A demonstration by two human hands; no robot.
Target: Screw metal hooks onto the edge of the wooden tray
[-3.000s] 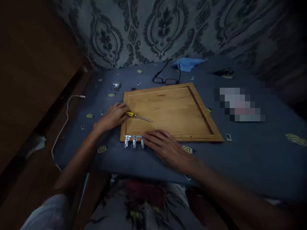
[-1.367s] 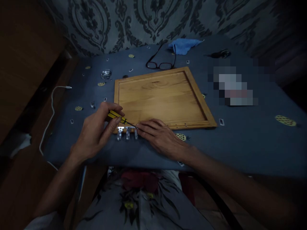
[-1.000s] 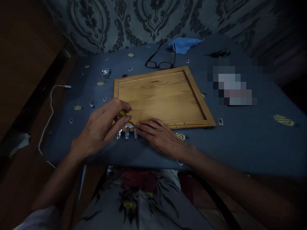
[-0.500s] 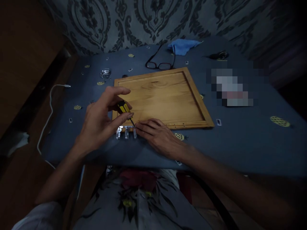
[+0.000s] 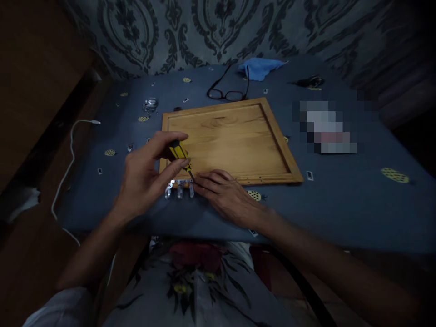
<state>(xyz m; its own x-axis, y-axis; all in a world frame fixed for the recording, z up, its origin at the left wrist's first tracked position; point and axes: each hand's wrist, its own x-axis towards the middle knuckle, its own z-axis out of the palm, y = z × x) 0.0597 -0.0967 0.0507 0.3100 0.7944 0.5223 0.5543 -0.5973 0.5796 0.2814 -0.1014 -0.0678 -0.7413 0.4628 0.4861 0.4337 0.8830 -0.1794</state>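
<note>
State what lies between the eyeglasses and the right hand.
The wooden panel lies there, stretching from near the eyeglasses to the right hand, as the head view shows.

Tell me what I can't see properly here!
In the head view:
Tip of the screwdriver: too small, beside the right hand.
Metal brackets: the right hand may cover their right end.
Thing on the right: pixel blocks blur it.
Wooden board: left hand hides part of its left side.
Shiny metal pieces: too small and dim.

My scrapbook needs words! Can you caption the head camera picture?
The left hand holds a yellow screwdriver, tip down by metal brackets; the right hand rests on the wooden panel.
</note>
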